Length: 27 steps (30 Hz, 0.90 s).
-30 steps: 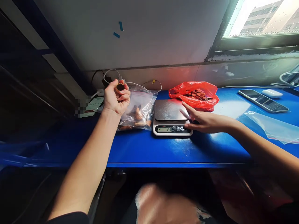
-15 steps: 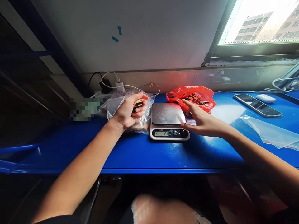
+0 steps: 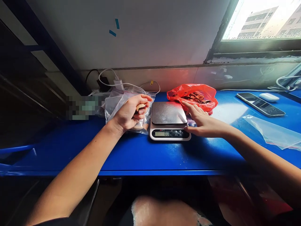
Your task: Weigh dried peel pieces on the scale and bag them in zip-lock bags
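Note:
My left hand [image 3: 130,113] is closed round a tan dried piece [image 3: 140,107] with a dark edge, above clear plastic bags [image 3: 115,105] with pale pieces in the lower part. To its right stands a white digital scale [image 3: 170,135] with a bare metal plate [image 3: 168,113]; its display reads 0.0. My right hand [image 3: 203,123] is open at the scale's right side, fingers spread and thumb by the corner. Behind that hand, a red plastic bag [image 3: 213,97] lies open with dark reddish dried pieces [image 3: 196,96] inside.
A phone [image 3: 260,104] and a white case [image 3: 269,97] lie at the back right, with flat clear bags [image 3: 277,133] nearer. A white charger [image 3: 118,84] and cables run along the wall. The blue table's front edge [image 3: 150,172] crosses below.
The scale display has gone from about 2.3, with what looks like a minus sign, to 0.0. My right thumb has shifted slightly away from the plate, and the piece in my left hand shows more.

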{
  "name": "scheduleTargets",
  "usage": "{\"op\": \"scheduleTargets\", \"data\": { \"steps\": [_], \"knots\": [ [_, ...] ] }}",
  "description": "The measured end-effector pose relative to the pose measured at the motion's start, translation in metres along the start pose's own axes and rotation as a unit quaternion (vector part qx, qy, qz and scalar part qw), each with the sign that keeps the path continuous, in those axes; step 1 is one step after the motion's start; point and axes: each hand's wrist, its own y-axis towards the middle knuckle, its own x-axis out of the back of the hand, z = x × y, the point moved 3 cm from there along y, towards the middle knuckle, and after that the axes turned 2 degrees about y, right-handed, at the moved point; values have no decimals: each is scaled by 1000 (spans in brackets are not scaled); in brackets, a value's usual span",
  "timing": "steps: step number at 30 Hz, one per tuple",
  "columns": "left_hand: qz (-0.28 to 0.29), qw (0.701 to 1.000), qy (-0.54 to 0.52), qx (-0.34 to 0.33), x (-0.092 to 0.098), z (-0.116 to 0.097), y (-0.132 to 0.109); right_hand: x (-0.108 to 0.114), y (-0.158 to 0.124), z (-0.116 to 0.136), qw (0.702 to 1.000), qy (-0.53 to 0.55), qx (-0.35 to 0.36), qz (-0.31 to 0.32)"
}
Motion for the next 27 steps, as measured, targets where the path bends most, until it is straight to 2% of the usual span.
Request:
{"op": "scheduleTargets", "data": {
  "steps": [3,5,9,10,12,15,18,23,25,27],
  "knots": [
    [-1,997,72,-24,-4,4,0,3,5,1,998,46,-4,-32],
    [-6,984,165,-61,-11,5,4,6,10,2,995,51,-10,-85],
    [-10,916,369,-158,-35,3,24,6,16,6,989,52,-7,-135],
    [-2,912,381,-154,-41,3,30,6,17,7,988,50,-17,-142],
    [32,930,351,-105,-50,6,41,8,16,8,985,43,-46,-163],
    [63,949,305,-51,-53,8,45,10,19,9,979,46,-64,-186],
    [36,937,336,-87,-43,5,39,5,32,8,982,31,-30,-185],
    [-11,895,418,-157,-32,-1,29,-9,56,7,990,5,51,-131],
    [-39,879,442,-174,-32,-3,26,-7,56,7,986,6,64,-152],
    [-65,880,438,-172,-32,-4,25,-2,50,8,982,6,68,-177]
  ]
}}
